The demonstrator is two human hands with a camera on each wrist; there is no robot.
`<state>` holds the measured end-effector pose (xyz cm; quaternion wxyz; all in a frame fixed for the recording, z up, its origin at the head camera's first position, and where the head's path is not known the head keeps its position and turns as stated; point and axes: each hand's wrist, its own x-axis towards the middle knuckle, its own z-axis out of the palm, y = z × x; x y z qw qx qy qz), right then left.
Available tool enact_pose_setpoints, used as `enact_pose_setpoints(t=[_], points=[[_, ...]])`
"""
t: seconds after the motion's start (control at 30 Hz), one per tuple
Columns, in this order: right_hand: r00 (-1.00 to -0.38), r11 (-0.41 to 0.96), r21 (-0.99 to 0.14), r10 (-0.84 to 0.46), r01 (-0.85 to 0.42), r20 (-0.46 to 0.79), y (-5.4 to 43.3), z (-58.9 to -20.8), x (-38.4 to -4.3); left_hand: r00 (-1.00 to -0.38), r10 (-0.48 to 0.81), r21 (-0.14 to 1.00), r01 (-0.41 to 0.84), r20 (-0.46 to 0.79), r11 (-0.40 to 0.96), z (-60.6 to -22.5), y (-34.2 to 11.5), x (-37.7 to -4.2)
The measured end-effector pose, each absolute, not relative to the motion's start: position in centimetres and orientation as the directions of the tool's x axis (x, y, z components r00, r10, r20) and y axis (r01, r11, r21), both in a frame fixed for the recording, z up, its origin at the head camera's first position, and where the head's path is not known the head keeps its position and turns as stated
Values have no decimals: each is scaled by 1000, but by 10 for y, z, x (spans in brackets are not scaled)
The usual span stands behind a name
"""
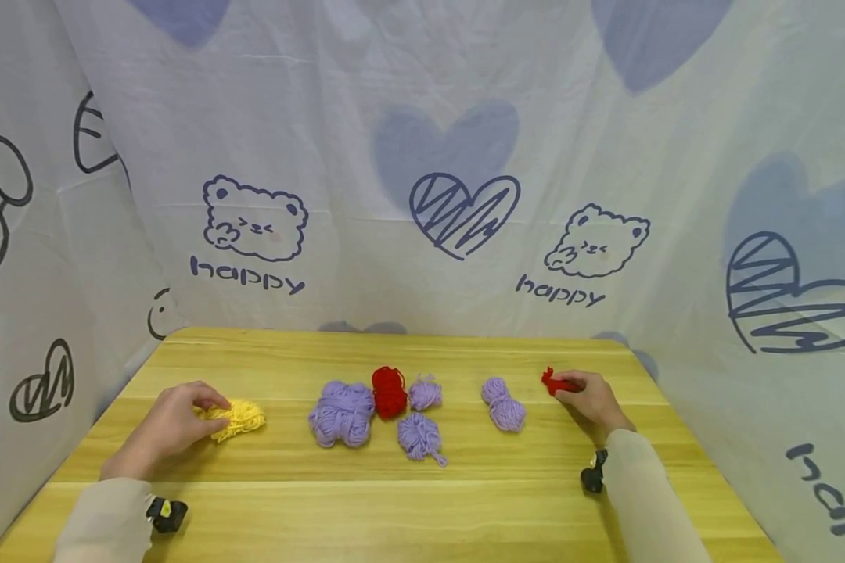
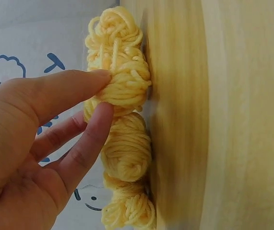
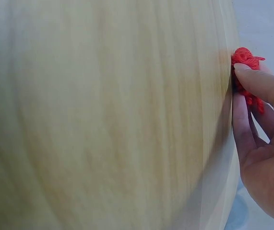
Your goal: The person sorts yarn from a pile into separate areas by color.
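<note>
On the left of the table, my left hand (image 1: 176, 426) pinches a bundle of yellow yarn (image 1: 239, 419) between thumb and fingers. The left wrist view shows my thumb (image 2: 65, 91) against this wound yellow bundle (image 2: 127, 88), with a rounder yellow ball (image 2: 127, 148) and a looped yellow bundle (image 2: 129, 211) beside it. Over at the right, my right hand (image 1: 595, 399) grips a small bundle of red yarn (image 1: 552, 383). In the right wrist view my thumb presses this red yarn (image 3: 244, 57) from one side, and loose loops stick out past the fingers.
Mid-table lie a large purple yarn bundle (image 1: 341, 414), a red skein (image 1: 390, 392) and two smaller purple balls (image 1: 425, 392) (image 1: 419, 436). A purple skein (image 1: 503, 405) tied at its middle lies nearer my right hand. Printed cloth (image 1: 352, 297) hangs around the wooden table (image 1: 366, 508).
</note>
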<state>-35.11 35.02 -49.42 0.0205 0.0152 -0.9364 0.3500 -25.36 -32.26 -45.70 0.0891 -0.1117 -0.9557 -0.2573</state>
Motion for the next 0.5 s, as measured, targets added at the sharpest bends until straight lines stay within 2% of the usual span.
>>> enact_pose_setpoints(t=[0.5], points=[[-999,752,-658,-4,-38,52,350,-494,-351,-968,146,500,230,202,835,-454,-323,-253]])
